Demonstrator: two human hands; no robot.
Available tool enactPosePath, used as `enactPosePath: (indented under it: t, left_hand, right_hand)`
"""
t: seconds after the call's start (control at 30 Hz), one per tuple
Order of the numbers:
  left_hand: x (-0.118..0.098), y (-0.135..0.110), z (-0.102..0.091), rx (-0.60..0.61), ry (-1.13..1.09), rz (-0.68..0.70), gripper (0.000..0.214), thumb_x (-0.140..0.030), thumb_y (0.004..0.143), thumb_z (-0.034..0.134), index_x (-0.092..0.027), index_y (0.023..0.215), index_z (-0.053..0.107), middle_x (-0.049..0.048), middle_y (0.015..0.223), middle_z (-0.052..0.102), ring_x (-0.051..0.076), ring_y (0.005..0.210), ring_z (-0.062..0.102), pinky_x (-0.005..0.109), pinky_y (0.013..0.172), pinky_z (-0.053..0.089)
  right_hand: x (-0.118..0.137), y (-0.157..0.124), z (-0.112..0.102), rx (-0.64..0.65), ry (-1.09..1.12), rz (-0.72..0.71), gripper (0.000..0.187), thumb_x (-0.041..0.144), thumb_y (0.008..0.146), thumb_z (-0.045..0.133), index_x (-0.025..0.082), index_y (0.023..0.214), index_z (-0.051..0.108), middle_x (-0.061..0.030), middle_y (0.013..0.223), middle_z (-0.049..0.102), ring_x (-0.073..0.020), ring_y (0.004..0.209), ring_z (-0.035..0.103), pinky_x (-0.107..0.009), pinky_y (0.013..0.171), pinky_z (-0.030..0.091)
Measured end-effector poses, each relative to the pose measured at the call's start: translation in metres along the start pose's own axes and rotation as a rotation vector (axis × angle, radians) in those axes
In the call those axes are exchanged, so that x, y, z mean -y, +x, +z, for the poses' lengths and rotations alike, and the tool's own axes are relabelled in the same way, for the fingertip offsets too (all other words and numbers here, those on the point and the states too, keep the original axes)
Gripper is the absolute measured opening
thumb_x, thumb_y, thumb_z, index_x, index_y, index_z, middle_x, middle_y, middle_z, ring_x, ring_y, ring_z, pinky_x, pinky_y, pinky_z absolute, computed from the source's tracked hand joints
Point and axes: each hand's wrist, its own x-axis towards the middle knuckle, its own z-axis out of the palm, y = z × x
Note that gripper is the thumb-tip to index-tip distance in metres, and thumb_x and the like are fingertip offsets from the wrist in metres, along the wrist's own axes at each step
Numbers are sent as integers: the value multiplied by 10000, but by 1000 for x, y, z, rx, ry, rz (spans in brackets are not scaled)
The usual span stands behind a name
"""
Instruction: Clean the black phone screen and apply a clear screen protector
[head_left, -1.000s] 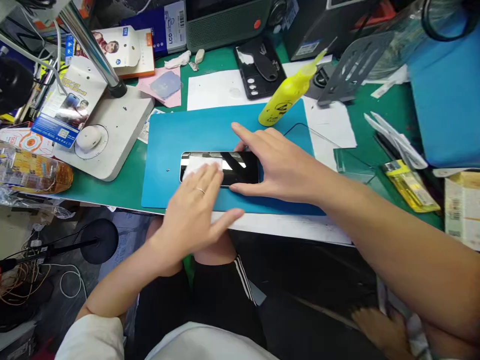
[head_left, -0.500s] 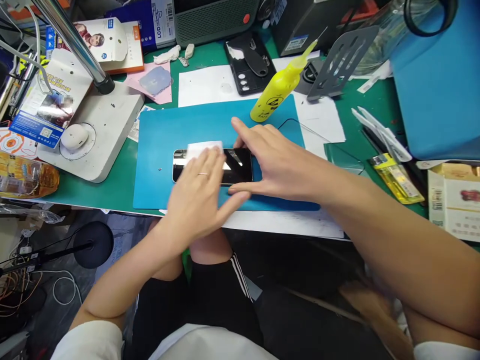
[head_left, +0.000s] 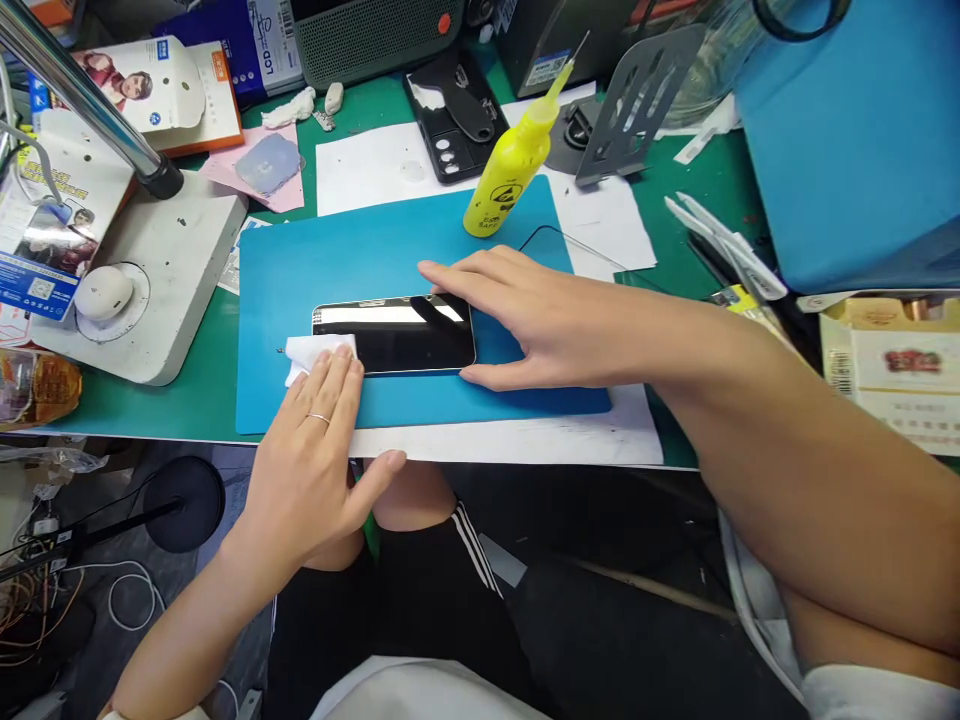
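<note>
A smartphone with a black, glossy screen lies face up on a blue mat. Under the flat, joined fingers of my left hand, a folded white cloth is pressed against the phone's lower left corner, partly over the mat. The left thumb sticks out to the side. My right hand spans the phone's right end, fingers at the far edge and thumb at the near corner, steadying it. A yellow squeeze bottle with a needle tip stands just beyond the right hand.
Behind the mat lies a black phone back with a dark tool on it. A grey slotted stand is at the back right, near tweezers. On the left a white lamp base holds a small round case.
My left hand has slid the cloth left and toward me, from the phone's screen to its lower left corner. My right hand stays at the phone's right end. The view has shifted slightly.
</note>
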Motion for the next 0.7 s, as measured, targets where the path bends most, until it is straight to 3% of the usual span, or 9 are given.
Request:
enactPosePath:
  t: [0.1,0.23,0.37,0.5,0.6,0.7]
  left_hand:
    - [-17,21,9,-17,-49,57,749,-553,1093,427,18,1578,422,271,1662,443,383,1592,397,548,1283,407]
    - [-41,46,24,-40,-141,93,776,-594,1096,380,29,1549,470,256,1658,454,365,1590,409,522,1300,389]
    - [-28,39,20,-39,-101,63,629,-452,1123,374,-12,1559,486,206,1661,470,330,1581,433,495,1294,403]
    - [-10,23,9,-25,-14,11,585,-359,1113,405,-14,1582,454,217,1676,441,343,1594,406,524,1287,409]
    - [-21,29,12,-41,-6,34,606,-377,1102,430,27,1550,488,241,1656,462,379,1567,442,532,1271,432]
    - [-36,40,18,-41,-46,76,610,-395,1105,415,27,1534,514,222,1647,482,370,1556,462,511,1274,436]
  right_hand:
    - [-1,0,-3,-7,-3,-13,930,542,958,646,205,1713,220,-172,1409,581,-402,1318,539,-630,1100,518]
    - [1,2,-3,-9,-9,-33,995,502,958,645,216,1728,83,-165,1402,589,-379,1272,572,-619,1070,531]
    - [3,4,-1,-33,-10,-37,1054,452,924,663,231,1724,13,-155,1386,588,-365,1203,592,-628,1044,533]
    - [3,6,3,-51,-32,-47,1031,421,886,664,206,1722,102,-150,1325,600,-350,1139,580,-623,1012,543]
    - [4,9,5,-72,-26,-27,963,389,867,644,223,1708,205,-140,1284,616,-346,1103,577,-606,993,549]
    - [5,13,5,-97,37,40,785,349,932,536,247,1673,296,-127,1261,652,-336,1076,595,-592,993,540]
